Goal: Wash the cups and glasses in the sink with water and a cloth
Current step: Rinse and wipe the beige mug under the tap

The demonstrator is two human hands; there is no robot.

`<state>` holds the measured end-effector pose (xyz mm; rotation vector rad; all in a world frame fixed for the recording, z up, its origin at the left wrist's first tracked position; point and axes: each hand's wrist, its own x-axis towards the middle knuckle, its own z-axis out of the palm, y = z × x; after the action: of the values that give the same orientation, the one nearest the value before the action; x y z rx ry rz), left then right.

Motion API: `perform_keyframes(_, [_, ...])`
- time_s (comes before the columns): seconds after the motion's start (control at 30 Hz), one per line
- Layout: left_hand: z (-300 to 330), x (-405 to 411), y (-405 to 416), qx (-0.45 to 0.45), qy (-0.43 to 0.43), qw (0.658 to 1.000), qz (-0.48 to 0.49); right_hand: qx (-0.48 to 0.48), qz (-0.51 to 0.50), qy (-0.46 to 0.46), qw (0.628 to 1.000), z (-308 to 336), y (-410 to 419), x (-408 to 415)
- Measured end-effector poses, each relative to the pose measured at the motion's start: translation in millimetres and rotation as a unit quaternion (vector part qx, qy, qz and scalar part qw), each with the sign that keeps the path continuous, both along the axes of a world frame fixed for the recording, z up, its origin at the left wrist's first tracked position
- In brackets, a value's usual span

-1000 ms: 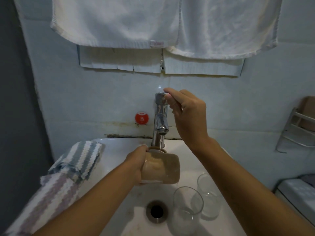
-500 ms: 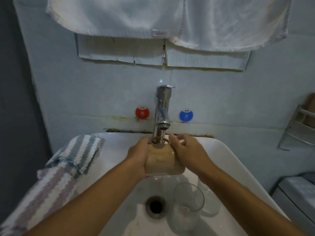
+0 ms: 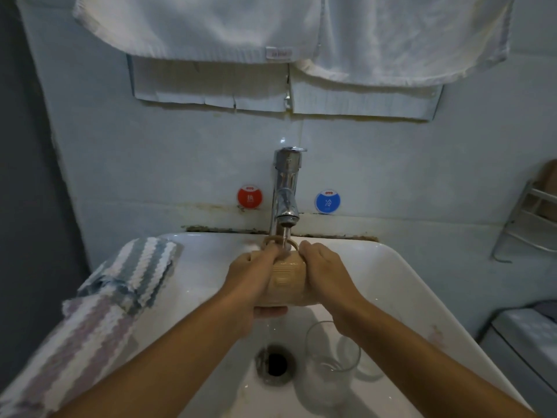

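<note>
Hands [image 3: 286, 276] hold cup [image 3: 286, 279] under tap [image 3: 286, 188].

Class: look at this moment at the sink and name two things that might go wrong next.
1. Both hands, left and right, grip a wet cup under the tap; it may slip.
2. A glass stands in the sink just below; a dropped cup could crack it.

— What kind of room is this?
— A bathroom: a white washbasin [image 3: 391, 267] under a chrome tap [image 3: 286, 188], hot and cold stickers on pale wall tiles, white towels [image 3: 271, 25] hanging above.
</note>
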<state>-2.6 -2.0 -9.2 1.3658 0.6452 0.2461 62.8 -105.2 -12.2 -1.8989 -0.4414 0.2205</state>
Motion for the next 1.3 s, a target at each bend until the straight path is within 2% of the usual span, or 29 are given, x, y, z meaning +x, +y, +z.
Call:
perform_keyframes(0.07, [-0.3,1.2,-2.0,-0.006,-0.007,0.999,0.032,-0.016,0.012,0.01,1.0,2.8,-2.0,-0.3])
perform_keyframes(0.23, [-5.1,3.6,-5.2,0.016,-0.017,0.996,0.083,0.022,0.066,0.139,0.988,6.1,-6.0,-5.2])
perform_keyframes(0.43, [-4.0,1.6,-6.9,0.122,-0.037,0.99,0.057,0.076,0.008,0.112,0.991,3.4,-3.3,-4.6])
perform_keyframes(0.53, [-3.0,1.2,-8.3,0.144,-0.026,0.989,0.032,0.067,-0.005,0.089,0.994,3.6,-3.2,-3.0])
perform_keyframes(0.77, [-6.7,5.2,-7.2,0.107,-0.016,0.992,0.071,0.049,0.058,0.14,0.987,-0.5,-3.5,-6.7])
perform_keyframes(1.0, [-7.5,3.2,-7.0,0.069,-0.034,0.995,0.07,0.028,0.049,0.119,0.991,3.9,-5.0,-3.8])
perform_keyframes(1.13, [-5.9,0.7,-6.3,0.035,-0.044,0.996,0.064,0.06,0.04,0.145,0.987,3.0,-4.9,-8.0])
perform_keyframes(1.3, [-6.2,-0.1,-9.8,0.062,-0.049,0.996,0.049,0.036,0.059,0.117,0.991,0.2,-5.2,-6.9])
